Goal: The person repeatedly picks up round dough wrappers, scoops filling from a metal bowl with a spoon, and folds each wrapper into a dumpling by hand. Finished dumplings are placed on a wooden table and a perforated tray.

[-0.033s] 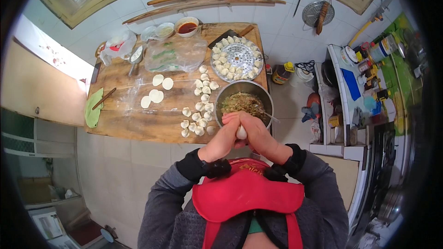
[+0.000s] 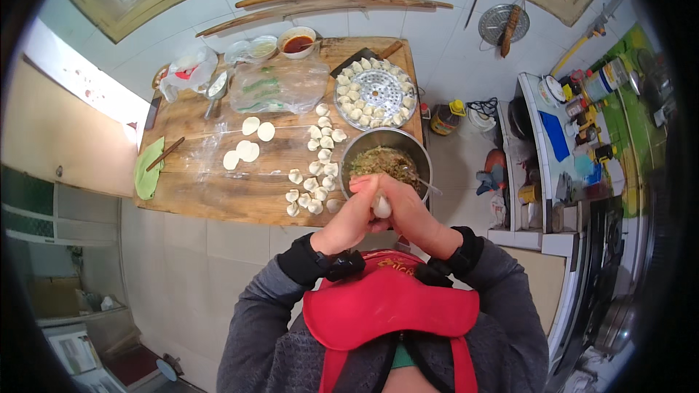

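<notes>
My left hand (image 2: 348, 220) and my right hand (image 2: 412, 212) are pressed together around a dumpling (image 2: 381, 207), whose pale dough shows between them. They are over the near rim of a steel bowl (image 2: 427, 147) of minced filling (image 2: 378, 163), with a spoon handle (image 2: 431, 186) sticking out. Left of the bowl, several finished dumplings (image 2: 315, 168) stand in loose rows on the wooden table (image 2: 196, 189). Flat round wrappers (image 2: 266, 132) lie farther left. Behind the bowl, a perforated metal tray (image 2: 380, 93) carries a ring of dumplings.
A cleaver (image 2: 357, 60) lies behind the tray. Farther back are a clear plastic bag (image 2: 280, 87) and a bowl of red sauce (image 2: 297, 44). A rolling pin (image 2: 165, 154) rests partly on a green cloth (image 2: 149, 175) at left. An oil jug (image 2: 445, 118) stands right of the table.
The whole view has shifted very slightly. Both hands stay pressed around the dumpling above the bowl's near rim.
</notes>
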Tool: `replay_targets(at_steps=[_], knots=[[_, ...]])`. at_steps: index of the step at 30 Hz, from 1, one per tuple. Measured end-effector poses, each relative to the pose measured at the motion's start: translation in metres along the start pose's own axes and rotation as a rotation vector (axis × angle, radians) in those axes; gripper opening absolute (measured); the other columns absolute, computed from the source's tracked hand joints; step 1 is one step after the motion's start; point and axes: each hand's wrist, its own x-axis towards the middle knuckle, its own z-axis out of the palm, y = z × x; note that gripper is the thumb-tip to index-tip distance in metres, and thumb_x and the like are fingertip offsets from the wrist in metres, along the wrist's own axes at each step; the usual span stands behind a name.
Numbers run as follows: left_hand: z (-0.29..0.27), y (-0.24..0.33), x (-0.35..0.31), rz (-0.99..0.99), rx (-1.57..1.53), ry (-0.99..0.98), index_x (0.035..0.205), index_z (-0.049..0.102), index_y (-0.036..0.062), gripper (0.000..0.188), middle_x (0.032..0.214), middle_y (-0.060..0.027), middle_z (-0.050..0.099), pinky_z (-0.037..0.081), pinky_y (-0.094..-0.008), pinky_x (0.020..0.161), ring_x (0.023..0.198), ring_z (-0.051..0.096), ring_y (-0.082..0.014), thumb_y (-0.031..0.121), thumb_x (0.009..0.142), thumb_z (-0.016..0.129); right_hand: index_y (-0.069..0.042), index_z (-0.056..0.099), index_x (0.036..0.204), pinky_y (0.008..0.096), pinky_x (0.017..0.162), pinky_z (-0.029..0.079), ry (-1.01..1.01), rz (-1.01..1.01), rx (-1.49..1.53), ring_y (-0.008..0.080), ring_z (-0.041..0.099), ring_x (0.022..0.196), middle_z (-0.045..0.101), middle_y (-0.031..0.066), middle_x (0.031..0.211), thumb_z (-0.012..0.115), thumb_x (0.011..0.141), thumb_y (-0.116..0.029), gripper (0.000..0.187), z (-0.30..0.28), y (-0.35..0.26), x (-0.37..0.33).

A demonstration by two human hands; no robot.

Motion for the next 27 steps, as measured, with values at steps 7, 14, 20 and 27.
replay_targets(at_steps=[7,14,20,27], knots=[[0.031,0.015,-0.014,0.006,-0.003,0.08,0.112,0.056,0.01,0.05,0.1,-0.0059,0.066,0.049,-0.0283,0.062,0.084,0.064,-0.0174,0.054,0.104,0.035,-0.002,0.06,0.126,0.0296,0.08,0.054,-0.068,0.177,0.255,0.0146,0.062,0.103,0.062,0.0074,0.119,0.035,0.104,-0.046,0.055,0.012,-0.024,-0.002],[0.02,-0.005,-0.02,0.173,0.122,0.197,0.105,0.056,0.0044,0.044,0.086,-0.0056,0.062,0.044,-0.0255,0.059,0.073,0.059,-0.0137,0.037,0.108,0.027,0.001,0.063,0.115,0.0351,0.099,0.045,-0.166,-0.334,-0.293,0.0268,0.058,0.115,0.062,0.015,0.121,0.04,0.101,-0.022,0.035,0.017,-0.022,0.003],[-0.004,-0.016,-0.031,0.129,0.491,0.191,0.117,0.056,0.0008,0.027,0.105,-0.0067,0.063,0.052,-0.0283,0.078,0.095,0.061,-0.0136,0.011,0.105,0.035,0.003,0.061,0.111,0.0368,0.098,0.045,-0.158,-0.437,-0.419,0.0326,0.059,0.112,0.062,0.0189,0.116,0.04,0.1,-0.014,0.028,0.021,-0.011,0.005],[0.005,-0.017,-0.027,0.299,0.498,0.186,0.094,0.053,0.0059,0.04,0.078,0.0016,0.051,0.048,-0.0237,0.06,0.068,0.049,-0.0063,0.033,0.109,0.028,0.004,0.061,0.111,0.0379,0.098,0.045,-0.109,-0.446,-0.453,0.0332,0.059,0.109,0.062,0.0194,0.116,0.039,0.101,-0.012,0.029,0.021,-0.004,0.003]])
